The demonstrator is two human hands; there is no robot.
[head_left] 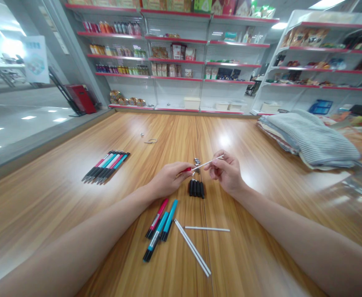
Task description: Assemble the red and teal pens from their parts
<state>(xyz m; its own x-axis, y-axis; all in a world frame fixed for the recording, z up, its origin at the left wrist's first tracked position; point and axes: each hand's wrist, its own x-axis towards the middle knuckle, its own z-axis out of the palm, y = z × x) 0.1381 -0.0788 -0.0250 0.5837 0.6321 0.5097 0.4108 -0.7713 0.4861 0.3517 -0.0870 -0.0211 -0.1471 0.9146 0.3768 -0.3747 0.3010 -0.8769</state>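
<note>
My left hand [168,178] is closed around a red pen barrel [187,169], only its end showing past my fingers. My right hand [225,170] pinches a thin white refill [208,162] whose tip meets the barrel's open end. Just below my hands lie several black pen caps or grips [196,188], and small metal springs [197,161] lie just behind. Nearer me lie a red pen and two blue ones [160,225], with three loose white refills [196,243] beside them.
A row of several assembled pens [106,166] lies to the left on the wooden table [75,198]. Folded cloths [311,138] are stacked at the right. Small metal bits [150,140] lie farther back. Shop shelves [181,62] line the far wall.
</note>
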